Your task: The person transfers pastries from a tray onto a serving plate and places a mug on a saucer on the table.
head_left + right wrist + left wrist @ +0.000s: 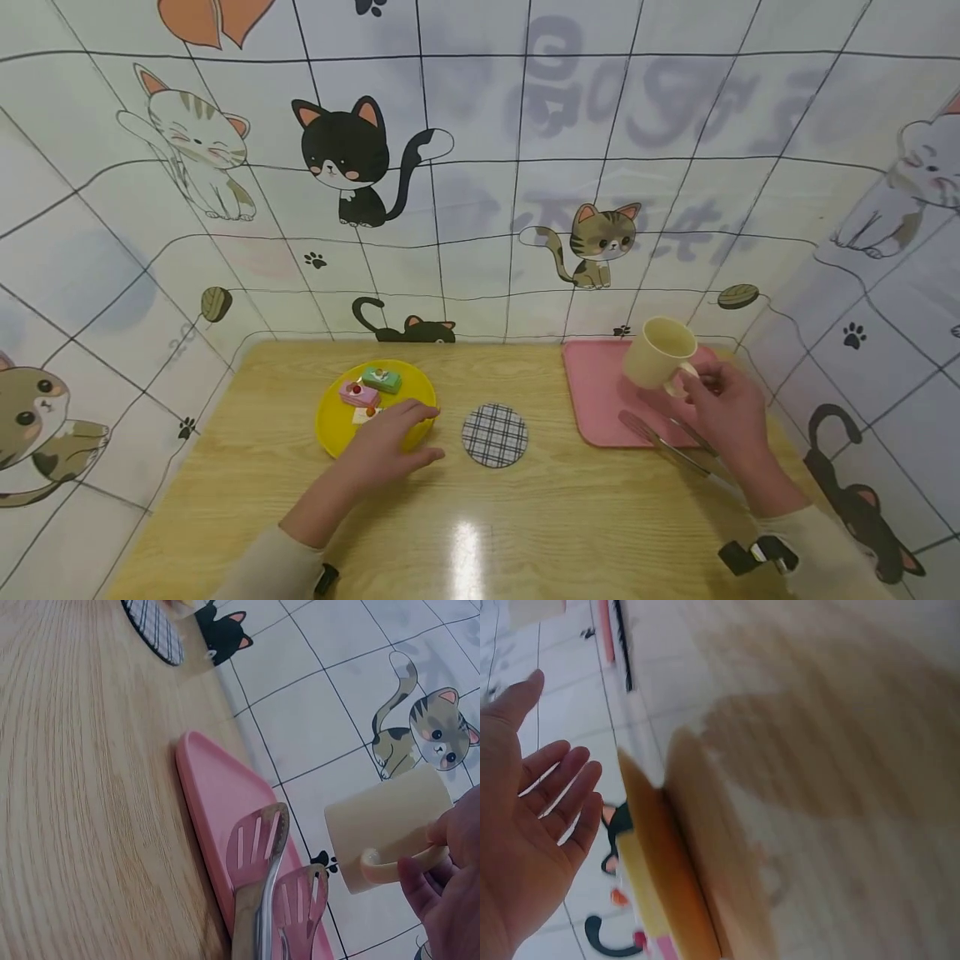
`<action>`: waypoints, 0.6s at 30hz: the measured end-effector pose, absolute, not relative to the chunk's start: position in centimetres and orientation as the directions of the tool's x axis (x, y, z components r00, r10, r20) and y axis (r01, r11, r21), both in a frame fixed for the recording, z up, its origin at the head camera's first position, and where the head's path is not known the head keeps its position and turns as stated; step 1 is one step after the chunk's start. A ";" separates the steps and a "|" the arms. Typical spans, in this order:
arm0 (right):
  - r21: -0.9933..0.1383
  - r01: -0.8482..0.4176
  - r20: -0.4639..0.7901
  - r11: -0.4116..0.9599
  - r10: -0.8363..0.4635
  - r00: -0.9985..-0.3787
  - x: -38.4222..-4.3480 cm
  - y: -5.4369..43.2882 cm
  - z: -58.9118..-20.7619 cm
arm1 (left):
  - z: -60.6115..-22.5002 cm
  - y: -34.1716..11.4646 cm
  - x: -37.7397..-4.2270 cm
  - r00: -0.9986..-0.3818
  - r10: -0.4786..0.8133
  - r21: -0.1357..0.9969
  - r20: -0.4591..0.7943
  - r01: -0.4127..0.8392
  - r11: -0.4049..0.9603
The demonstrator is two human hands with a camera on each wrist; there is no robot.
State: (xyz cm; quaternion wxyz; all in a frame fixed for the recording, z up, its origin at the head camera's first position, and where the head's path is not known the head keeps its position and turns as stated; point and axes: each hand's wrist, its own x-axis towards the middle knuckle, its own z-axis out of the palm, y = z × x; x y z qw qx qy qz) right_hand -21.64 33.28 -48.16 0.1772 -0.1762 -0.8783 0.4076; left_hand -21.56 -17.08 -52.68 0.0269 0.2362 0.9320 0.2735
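My right hand [731, 412] pinches the handle of a cream mug [657, 358], its fingers and thumb at the handle's loop. In the right wrist view the mug [390, 829] is held off the pink tray [206, 776]. A metal utensil with two slotted ends [259, 847], resembling tongs, lies partly over the tray beneath that hand. My left hand [386, 450] hovers with loose, spread fingers at the lower right of a yellow plate [330, 417]. On the plate sit a green cake piece [382, 380], a pink one [357, 393] and a white one, partly hidden by the hand.
A round checked coaster [495, 435] lies on the wooden table [525, 525] between plate and tray. White tiled-pattern sheeting with cartoon cats [348, 154] rises behind the table and along both sides.
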 end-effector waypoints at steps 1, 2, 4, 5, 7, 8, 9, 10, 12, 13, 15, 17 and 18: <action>-0.783 0.151 0.173 0.604 0.444 -0.879 -21.6 33.2 -48.1 | -52.9 -16.7 -21.7 -0.884 0.462 0.520 0.074 0.429 0.738; -0.786 0.136 0.179 0.603 0.432 -0.884 -21.5 33.1 -48.1 | -53.0 -16.3 -21.8 -0.879 0.471 0.518 0.070 0.436 0.736; -0.789 0.115 0.178 0.603 0.405 -0.897 -21.3 32.9 -48.1 | -53.3 -15.5 -22.1 -0.874 0.482 0.513 0.058 0.440 0.737; -0.793 0.111 0.172 0.599 0.395 -0.902 -21.2 32.8 -48.1 | -53.3 -15.2 -22.2 -0.872 0.487 0.511 0.051 0.442 0.737; -0.794 0.104 0.160 0.599 0.372 -0.914 -21.0 32.5 -48.0 | -53.3 -14.5 -22.3 -0.869 0.493 0.504 0.040 0.444 0.741; -0.795 0.108 0.150 0.597 0.366 -0.919 -20.8 32.4 -47.9 | -53.2 -14.2 -22.4 -0.868 0.495 0.500 0.034 0.444 0.744; -0.798 0.111 0.139 0.593 0.360 -0.922 -20.7 32.2 -47.9 | -53.2 -13.9 -22.5 -0.867 0.497 0.493 0.030 0.445 0.748; -0.804 0.108 0.135 0.585 0.356 -0.924 -20.6 32.1 -47.8 | -53.1 -13.6 -22.6 -0.867 0.498 0.487 0.025 0.446 0.751; -0.812 0.096 0.133 0.575 0.343 -0.930 -20.5 31.9 -47.6 | -53.0 -13.0 -22.7 -0.866 0.499 0.472 0.014 0.446 0.760; -0.814 0.087 0.137 0.574 0.336 -0.932 -20.4 31.8 -47.6 | -53.0 -12.6 -22.8 -0.867 0.498 0.463 0.007 0.444 0.767; -0.822 0.063 0.149 0.566 0.319 -0.936 -20.3 31.6 -47.5 | -53.1 -12.0 -23.0 -0.867 0.498 0.445 -0.011 0.442 0.779; -0.818 0.043 0.165 0.574 0.305 -0.938 -20.3 31.5 -47.5 | -53.2 -11.5 -23.2 -0.867 0.498 0.430 -0.027 0.439 0.789; -0.816 0.037 0.168 0.576 0.298 -0.940 -20.3 31.4 -47.5 | -53.2 -11.3 -23.3 -0.868 0.495 0.426 -0.034 0.436 0.793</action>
